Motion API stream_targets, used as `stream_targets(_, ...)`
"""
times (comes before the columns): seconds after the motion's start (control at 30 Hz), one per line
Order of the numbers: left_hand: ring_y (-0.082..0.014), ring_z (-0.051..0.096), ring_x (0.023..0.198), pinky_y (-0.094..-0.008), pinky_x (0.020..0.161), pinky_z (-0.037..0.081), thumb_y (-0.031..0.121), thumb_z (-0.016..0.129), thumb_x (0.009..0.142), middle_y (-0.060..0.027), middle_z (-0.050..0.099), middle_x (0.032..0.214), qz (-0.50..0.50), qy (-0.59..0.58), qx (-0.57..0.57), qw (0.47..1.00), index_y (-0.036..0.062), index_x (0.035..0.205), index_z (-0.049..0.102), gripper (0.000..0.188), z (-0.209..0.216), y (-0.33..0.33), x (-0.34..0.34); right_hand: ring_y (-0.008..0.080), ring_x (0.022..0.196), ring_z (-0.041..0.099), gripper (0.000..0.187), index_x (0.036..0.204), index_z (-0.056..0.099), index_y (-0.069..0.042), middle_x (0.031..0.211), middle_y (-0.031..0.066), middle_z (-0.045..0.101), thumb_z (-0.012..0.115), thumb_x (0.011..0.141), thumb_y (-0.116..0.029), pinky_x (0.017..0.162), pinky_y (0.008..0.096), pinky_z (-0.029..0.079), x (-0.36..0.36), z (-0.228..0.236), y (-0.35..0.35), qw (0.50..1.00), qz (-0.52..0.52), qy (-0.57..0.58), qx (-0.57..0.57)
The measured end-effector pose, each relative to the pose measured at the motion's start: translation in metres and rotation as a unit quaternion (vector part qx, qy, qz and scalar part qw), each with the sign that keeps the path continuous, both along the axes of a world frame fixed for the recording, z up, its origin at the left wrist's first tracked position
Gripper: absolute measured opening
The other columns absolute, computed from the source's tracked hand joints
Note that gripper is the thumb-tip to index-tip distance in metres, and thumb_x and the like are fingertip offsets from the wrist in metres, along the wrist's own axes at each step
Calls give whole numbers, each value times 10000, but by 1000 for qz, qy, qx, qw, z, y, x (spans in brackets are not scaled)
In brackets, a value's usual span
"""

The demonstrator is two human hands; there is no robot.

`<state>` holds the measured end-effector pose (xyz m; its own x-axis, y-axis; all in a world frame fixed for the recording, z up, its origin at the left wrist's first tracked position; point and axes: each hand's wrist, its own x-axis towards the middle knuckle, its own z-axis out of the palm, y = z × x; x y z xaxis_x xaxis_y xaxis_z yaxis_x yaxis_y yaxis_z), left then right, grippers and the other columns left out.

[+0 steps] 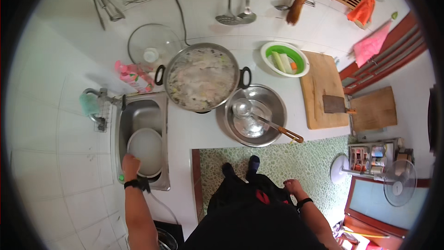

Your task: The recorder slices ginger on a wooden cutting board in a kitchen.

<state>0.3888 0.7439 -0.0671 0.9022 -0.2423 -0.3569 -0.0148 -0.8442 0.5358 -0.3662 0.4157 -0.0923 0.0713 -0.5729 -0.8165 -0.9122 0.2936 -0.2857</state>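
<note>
My left hand (131,166) is down at the sink, its fingers closed on the near-left rim of a round white basin (145,150). The basin sits tilted inside the steel sink (141,109). Beside my right thigh hangs my right hand (292,186), away from the counter, fingers curled in with nothing seen in them. A large two-handled pot (202,76) full of cloudy, steaming broth stands on the counter to the right of the sink. Next to it is a steel bowl (277,106) with a ladle (266,119) lying in it, its wooden handle over the rim.
A green-and-white colander (303,65) holds pale vegetable pieces and something orange. Right of it, a cleaver (334,104) lies on a wooden chopping board (319,71). A glass lid (150,37) leans behind the pot, near a pink bottle (134,77). The faucet (105,98) is left of the sink.
</note>
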Motion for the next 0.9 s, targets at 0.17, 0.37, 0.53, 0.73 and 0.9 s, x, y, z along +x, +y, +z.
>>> stream_targets(0.17,-195,583,442,-319,354,402,108,723,809,-83,580,674,50,43,-66,996,15,979,621,219,7,-39,-31,235,730,771,345,1196,759,-56,903,143,782,516,971,-155,588,370,623,-24,-6,-2,995,-86,-32,23)
stream_targets(0.37,-132,567,463,-272,370,399,141,747,886,-44,596,718,115,14,-146,982,47,1056,598,244,84,-75,-81,222,703,778,341,1178,770,-79,875,132,778,511,959,-115,580,352,627,-33,-11,-22,997,-67,-14,33)
stream_targets(0.53,-90,527,479,-241,399,374,181,766,912,-22,612,754,61,-19,-182,981,52,1057,602,253,135,-114,-130,239,748,771,409,1290,709,-38,973,147,777,462,983,-150,576,350,621,-72,-41,-58,998,-27,-53,38)
stream_targets(0.73,-56,499,539,-210,465,375,187,768,935,12,618,782,0,-60,-231,971,58,1101,617,259,230,-218,-260,246,724,772,387,1255,722,-18,957,151,777,472,991,-148,566,359,612,-110,-48,-111,989,-63,-117,62)
stream_targets(0.9,-33,502,582,-201,501,391,185,786,931,34,628,807,-101,-55,-264,958,59,1135,626,288,263,-328,-371,235,689,766,370,1151,762,-20,831,142,768,466,1016,-197,633,355,618,-181,-70,-166,979,45,-170,-100)
